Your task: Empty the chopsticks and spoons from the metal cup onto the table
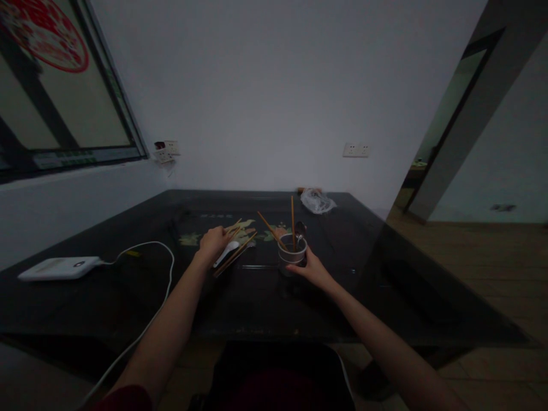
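While the white power bank [62, 268] lies at the far left with its white cable [172, 268] looping toward me, I have the left arm stretched forward from the lower left, palm turned down. The left hand [212, 245] is low over the table [342, 308], its fingers [222, 232] curled in at the thin sticks [235, 225] that jut out beyond them; I cannot tell from here whether they pinch these or only touch. Just right of that hand lie a white spoon [233, 246] and, slanting beside it, some chopsticks [236, 254]. Farther right, the cup [284, 258] stands on the table, holding 2 wooden sticks [293, 220] and a metal spoon [301, 229]. My right arm slants in from the lower right, the right hand [314, 270] wrapped on the cup's right side, thumb across its near face. Behind is a clear plastic bag [317, 201].
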